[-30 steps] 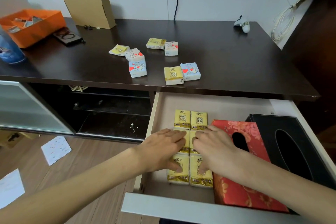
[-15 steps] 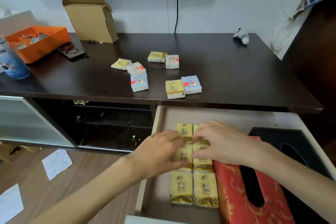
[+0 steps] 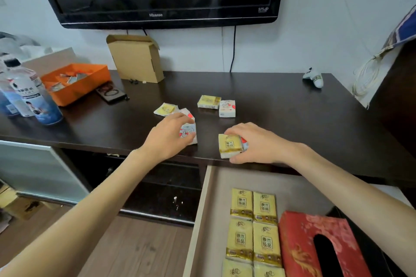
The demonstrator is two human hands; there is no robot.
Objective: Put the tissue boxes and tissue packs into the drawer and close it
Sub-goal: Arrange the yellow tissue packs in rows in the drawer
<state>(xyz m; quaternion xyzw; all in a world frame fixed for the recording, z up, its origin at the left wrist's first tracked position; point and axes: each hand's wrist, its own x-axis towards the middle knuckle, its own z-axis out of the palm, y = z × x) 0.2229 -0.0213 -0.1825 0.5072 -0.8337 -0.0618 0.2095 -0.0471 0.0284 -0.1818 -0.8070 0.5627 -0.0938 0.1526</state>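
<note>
Left hand (image 3: 167,136) fingers closed around a white heart-print pack (image 3: 190,134) on the counter (image 3: 292,119). Right hand (image 3: 254,144) fingers gripped a yellow pack (image 3: 229,145) at the counter edge. Below both hands, the open drawer (image 3: 200,220) held yellow packs (image 3: 252,225) beside a red tissue box (image 3: 299,243).

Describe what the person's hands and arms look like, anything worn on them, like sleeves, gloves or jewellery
Both arms are bare from the frame's edge to the fingertips: no sleeves reach into view. The left hand and right hand wear no gloves, and no rings, watch or bracelet show on the fingers or wrists. Fingernails look short and unpainted.
</note>
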